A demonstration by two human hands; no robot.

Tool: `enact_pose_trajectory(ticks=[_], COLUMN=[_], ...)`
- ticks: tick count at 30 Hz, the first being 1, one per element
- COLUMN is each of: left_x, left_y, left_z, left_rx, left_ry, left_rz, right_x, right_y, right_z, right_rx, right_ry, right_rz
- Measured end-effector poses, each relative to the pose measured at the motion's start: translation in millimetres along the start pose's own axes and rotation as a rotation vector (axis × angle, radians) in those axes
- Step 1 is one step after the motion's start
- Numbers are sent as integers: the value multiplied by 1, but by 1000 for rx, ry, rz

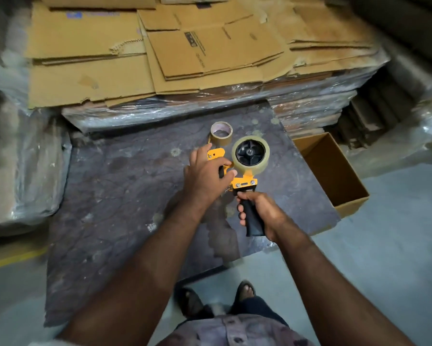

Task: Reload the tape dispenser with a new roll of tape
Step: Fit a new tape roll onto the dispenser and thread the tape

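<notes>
step: threading, by my judgement; the clear roll (250, 156) already sits on the tape dispenser (245, 181) hub.
right hand (260, 213): closed around the black handle, holding the dispenser above the desk (115, 196).
left hand (206, 174): fingers pinching at the yellow front plate.
brown roll (221, 133): on the desk, just beyond.
next: needs the tape's free end drawn through the front.

Open board (115, 196): left clear at 9 o'clock of the dispenser (245, 168).
Brown roll (221, 133): set at 11 o'clock, close by.
Open box (334, 171): placed at 3 o'clock.
Cardboard stack (160, 58): passage blocked at 12 o'clock.
</notes>
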State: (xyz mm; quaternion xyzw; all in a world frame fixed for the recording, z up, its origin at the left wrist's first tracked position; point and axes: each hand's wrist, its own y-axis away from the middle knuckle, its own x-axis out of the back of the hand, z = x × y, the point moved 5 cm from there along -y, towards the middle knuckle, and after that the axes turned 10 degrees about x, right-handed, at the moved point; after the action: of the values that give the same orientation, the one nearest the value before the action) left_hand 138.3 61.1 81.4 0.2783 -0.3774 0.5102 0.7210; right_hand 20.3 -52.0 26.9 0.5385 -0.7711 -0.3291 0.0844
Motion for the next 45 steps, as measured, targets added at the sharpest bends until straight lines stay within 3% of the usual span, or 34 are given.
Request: enact_pose_trajectory(ticks=[5,8,11,23,37,45], left_x=[19,28,32,-5,13,27], left_y=[-18,-21,-12,18,39,57], left_z=[25,43,61,108,86,71], left_rx=[166,189,76,-240,1,28], left_ry=[-196,-263,-206,-111,24,90], left_rz=[-101,-67,26,90,70,62], right_x=[-1,1,13,97,113,93], right_y=[6,14,21,32,19,18], right_z=[-18,-29,-39,-59,-66,-65], right_rx=[71,105,95,38,-26,-45], right_ry=[85,98,60,0,107,135], right_rz=[-23,-54,-51,-14,-81,-134])
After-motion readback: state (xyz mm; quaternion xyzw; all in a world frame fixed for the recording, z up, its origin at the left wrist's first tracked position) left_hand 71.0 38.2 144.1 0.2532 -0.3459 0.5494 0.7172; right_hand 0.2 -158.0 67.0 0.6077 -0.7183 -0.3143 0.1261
